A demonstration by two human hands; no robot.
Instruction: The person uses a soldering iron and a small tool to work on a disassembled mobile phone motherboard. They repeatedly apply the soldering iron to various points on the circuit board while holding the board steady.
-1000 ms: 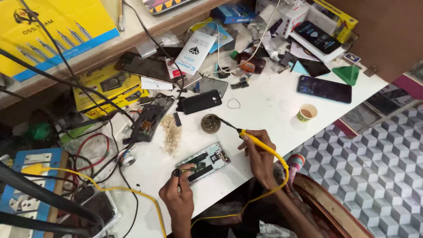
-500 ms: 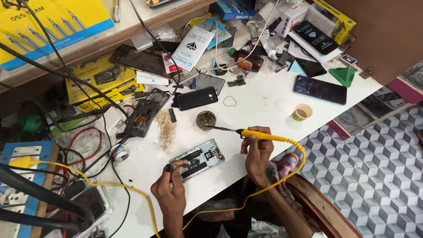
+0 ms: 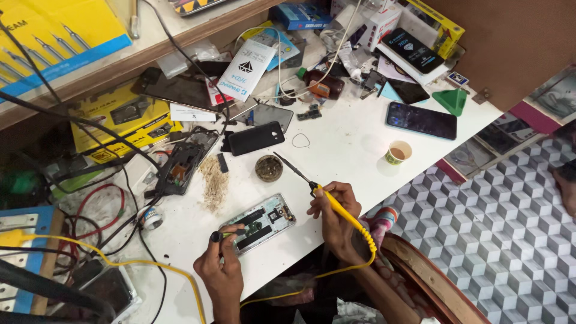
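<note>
The right hand [image 3: 336, 207], fingers tight on the iron [image 3: 336, 207], had lifted its tip off the tin [image 3: 269, 168]; the left hand [image 3: 222, 264] pinched a tool [image 3: 227, 235] on the phone [image 3: 259, 221] near the table's [image 3: 348, 138] front edge.

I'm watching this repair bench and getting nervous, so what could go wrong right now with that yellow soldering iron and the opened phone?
The right hand holds the yellow-handled soldering iron with its tip beside the small round tin; the tip might brush the pale fibrous wad nearby. The iron's yellow cord loops off the table edge and could snag. The left hand works a dark tool on the opened silver phone; a slip may scratch its boards.
</note>
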